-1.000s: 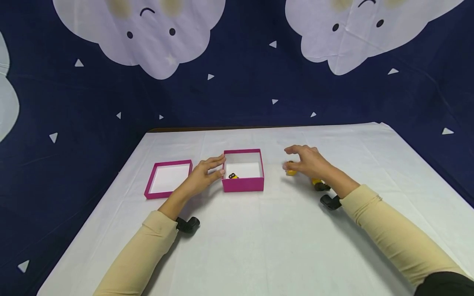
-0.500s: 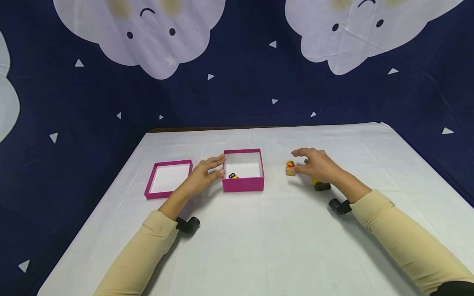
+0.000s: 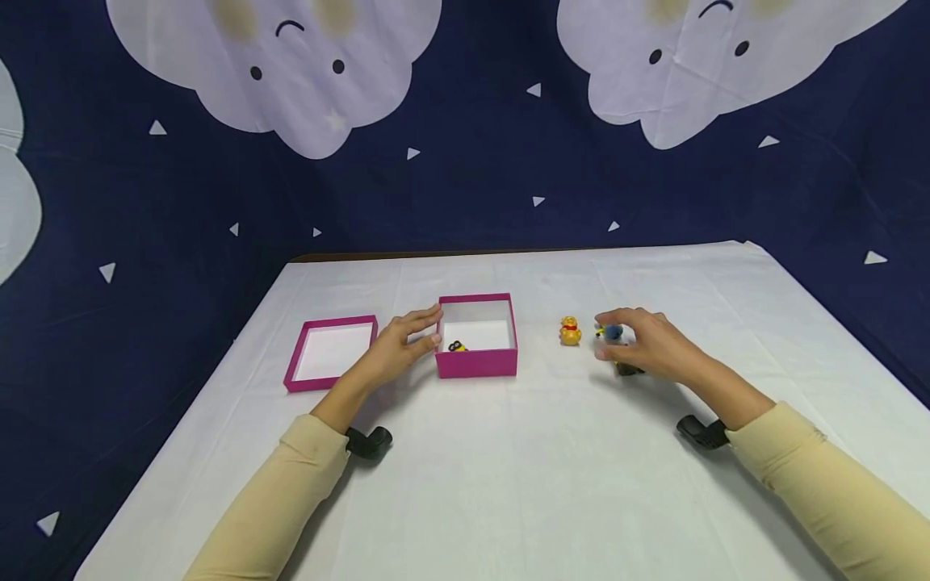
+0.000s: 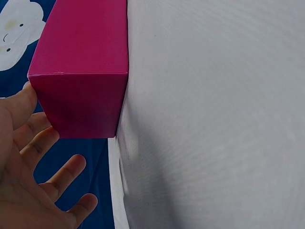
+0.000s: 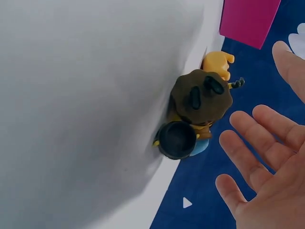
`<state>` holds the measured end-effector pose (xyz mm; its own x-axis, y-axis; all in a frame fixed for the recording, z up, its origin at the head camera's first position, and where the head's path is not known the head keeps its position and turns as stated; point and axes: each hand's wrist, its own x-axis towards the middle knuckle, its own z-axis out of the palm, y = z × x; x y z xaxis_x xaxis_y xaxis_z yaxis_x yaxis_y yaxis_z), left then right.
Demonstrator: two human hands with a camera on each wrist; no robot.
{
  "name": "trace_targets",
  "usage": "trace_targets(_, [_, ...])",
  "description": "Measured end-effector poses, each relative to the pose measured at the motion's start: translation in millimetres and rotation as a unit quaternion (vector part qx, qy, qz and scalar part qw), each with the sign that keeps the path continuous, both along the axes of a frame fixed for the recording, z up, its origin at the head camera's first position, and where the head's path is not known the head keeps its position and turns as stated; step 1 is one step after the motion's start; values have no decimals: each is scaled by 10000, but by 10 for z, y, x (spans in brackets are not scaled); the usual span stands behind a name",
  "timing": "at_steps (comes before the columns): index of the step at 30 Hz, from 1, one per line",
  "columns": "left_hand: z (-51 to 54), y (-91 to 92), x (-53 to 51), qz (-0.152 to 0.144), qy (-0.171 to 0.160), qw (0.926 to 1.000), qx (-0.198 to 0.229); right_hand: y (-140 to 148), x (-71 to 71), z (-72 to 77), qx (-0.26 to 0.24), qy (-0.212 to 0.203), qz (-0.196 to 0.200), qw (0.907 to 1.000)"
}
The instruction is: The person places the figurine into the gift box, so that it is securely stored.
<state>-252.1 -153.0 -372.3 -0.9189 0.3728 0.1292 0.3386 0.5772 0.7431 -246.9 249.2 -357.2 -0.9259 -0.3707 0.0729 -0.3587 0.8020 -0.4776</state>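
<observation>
My left hand [image 3: 395, 347] touches the left wall of a magenta box [image 3: 475, 363] with extended fingers; in the left wrist view, the thumb and some fingertips meet its upper edge. A small yellow toy with black-rimmed eyes [image 3: 458, 346] sits inside the box. To the right, my right hand [image 3: 650, 343] is spread beside a small blue toy [image 3: 613, 332] and a yellow-and-dark toy figure [image 3: 628, 369], partly hiding both. Its fingers hold nothing in the right wrist view, where a brown scalloped toy base [image 5: 200, 98] shows. A yellow bear figurine [image 3: 570, 332] stands between box and right hand.
A magenta-rimmed lid [image 3: 340, 320] lies inner side up left of the box, partly behind my left hand. White cloth [image 3: 465, 484] covers the table. Behind its far edge hangs a dark blue curtain [image 3: 465, 202] with clouds.
My right hand has moved right and slightly nearer, away from the yellow bear figurine, which is now fully visible. The blue toy has come into view. My left hand stays at the box.
</observation>
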Motion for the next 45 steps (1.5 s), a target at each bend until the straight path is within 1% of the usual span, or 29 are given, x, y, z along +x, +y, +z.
trace_targets(4, [5,4,-2,-27,26,10000,0,59,60,-22,-27,-46,-54,10000])
trace_targets(11, [7,4,-4,-35,47,10000,-11,162,123,-54,-62,-292,-227,9993])
trace_targets(17, [4,6,-7,-56,78,10000,0,238,149,-88,-130,-530,-270,9981])
trace_targets(21, [-3,7,-6,-46,51,10000,14,265,147,-100,-100,-609,-257,9978])
trace_targets(29, [6,11,2,-53,42,10000,39,323,134,-134,-72,-638,-204,9977])
trace_targets(36, [25,4,11,-50,69,10000,22,378,128,-148,-47,-534,-106,9985])
trace_targets(45, [18,2,12,-31,55,10000,24,377,114,-168,-23,-625,-2,9980])
